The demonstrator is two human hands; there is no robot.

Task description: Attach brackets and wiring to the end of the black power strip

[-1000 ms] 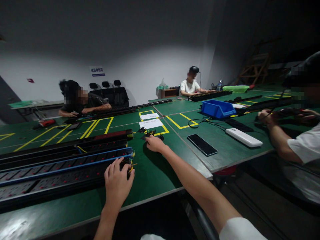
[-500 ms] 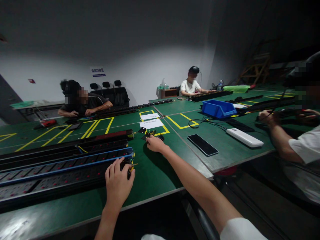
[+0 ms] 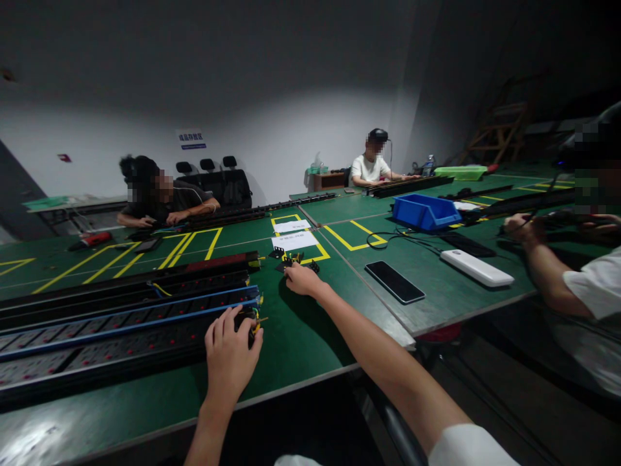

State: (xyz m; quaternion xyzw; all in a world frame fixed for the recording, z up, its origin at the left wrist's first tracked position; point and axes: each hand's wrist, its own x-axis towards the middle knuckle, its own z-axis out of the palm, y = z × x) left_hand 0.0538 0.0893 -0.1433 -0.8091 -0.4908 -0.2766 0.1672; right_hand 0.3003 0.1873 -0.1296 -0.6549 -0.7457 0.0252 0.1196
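Observation:
My left hand [image 3: 230, 356] is closed over the near end of a long black power strip [image 3: 111, 349] with red switches, where yellow wires stick out. Further black strips, one edged in blue [image 3: 126, 317], lie behind it on the green table [image 3: 301, 343]. My right hand [image 3: 301, 279] reaches forward with fingers curled, knuckles up, at a small pile of black brackets [image 3: 291, 261] by a yellow-taped square. Whether those fingers hold a bracket is hidden.
A black phone [image 3: 394, 281] and a white power bank [image 3: 477, 267] lie right of my arm, with a blue bin [image 3: 421, 211] and cable behind. White paper sheets [image 3: 294, 240] lie beyond the brackets. Co-workers sit across the table, and a person's arm [image 3: 543, 272] is at the right.

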